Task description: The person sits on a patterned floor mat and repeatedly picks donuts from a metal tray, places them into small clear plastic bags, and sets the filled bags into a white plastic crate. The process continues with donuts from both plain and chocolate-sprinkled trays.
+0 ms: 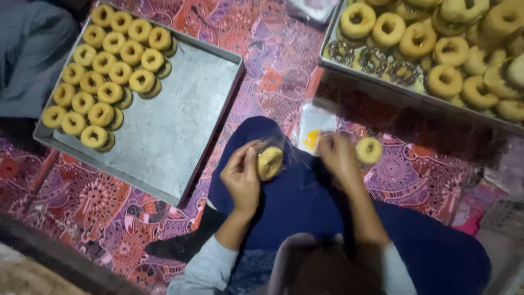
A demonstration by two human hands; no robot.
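head view, left to right: metal tray (180, 120) with wrapped doughnut rows (106, 71) at its far left; left hand (243, 175) over the lap, fingers pinched on a doughnut (270, 162) inside a clear plastic wrapper (289, 150); right hand (338, 155), fingers closed on the wrapper's edge; loose doughnut (369, 150) just beside; heaped tray (382, 82) far right. judged light, soft, crumbly: grip by the rim, gently.
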